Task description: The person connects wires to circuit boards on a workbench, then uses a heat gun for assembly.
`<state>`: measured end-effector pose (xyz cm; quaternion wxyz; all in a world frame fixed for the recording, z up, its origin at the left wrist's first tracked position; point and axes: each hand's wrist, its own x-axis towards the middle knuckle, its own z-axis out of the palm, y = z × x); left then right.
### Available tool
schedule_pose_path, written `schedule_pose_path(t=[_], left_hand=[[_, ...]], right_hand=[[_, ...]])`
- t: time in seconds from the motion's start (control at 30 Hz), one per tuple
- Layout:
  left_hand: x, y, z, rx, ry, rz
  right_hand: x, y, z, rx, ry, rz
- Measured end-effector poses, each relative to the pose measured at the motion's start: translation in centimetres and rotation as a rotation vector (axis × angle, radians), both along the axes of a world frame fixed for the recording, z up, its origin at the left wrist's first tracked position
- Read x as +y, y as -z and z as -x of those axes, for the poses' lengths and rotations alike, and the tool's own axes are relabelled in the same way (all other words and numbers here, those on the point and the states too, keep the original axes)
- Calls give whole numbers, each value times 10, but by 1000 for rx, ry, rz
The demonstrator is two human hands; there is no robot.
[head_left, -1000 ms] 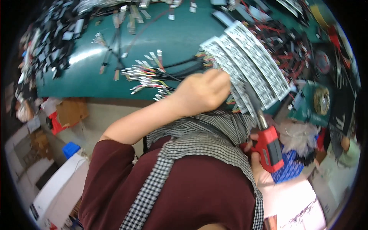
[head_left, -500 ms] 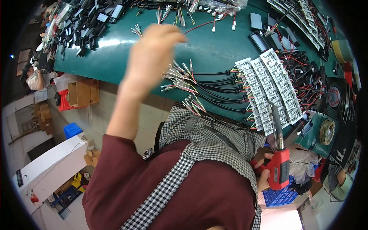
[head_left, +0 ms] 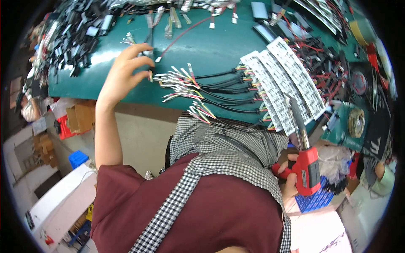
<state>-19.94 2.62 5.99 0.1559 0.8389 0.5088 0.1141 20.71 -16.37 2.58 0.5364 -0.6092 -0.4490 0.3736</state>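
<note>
My left hand [head_left: 122,71] is over the green table at the left, its fingertips closed about a thin black cable [head_left: 151,38] with coloured wire ends below them; motion blurs the grip. My right hand [head_left: 287,179] grips a red and black soldering gun [head_left: 307,170]. Its metal barrel points up over the white circuit board strips [head_left: 276,84], which lie side by side at a slant. Several black cables [head_left: 230,89] run leftward from the strips, ending in fanned, stripped wires [head_left: 179,82] near my left hand.
A heap of black casings [head_left: 76,42] covers the far left of the table. Red wires and black parts [head_left: 316,55] crowd the right, beside a tape roll [head_left: 357,122]. A blue crate [head_left: 314,200] stands below the right edge; a cardboard box [head_left: 80,118] is beyond the left edge.
My left hand has moved left and slightly down, and a black cable now hangs at its fingertips. The view has shifted slightly; my right hand still holds the soldering gun over the strips.
</note>
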Motion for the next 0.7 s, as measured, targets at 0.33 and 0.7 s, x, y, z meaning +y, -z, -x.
schedule_pose_path(t=[0.33,0.7], left_hand=[[40,-64,12,-697,-202,-870],[-55,-8,-212,-1022,68,1156]], right_hand=[[-6,-6,4,185,58,-23],[35,-33,17,202,-20,100]])
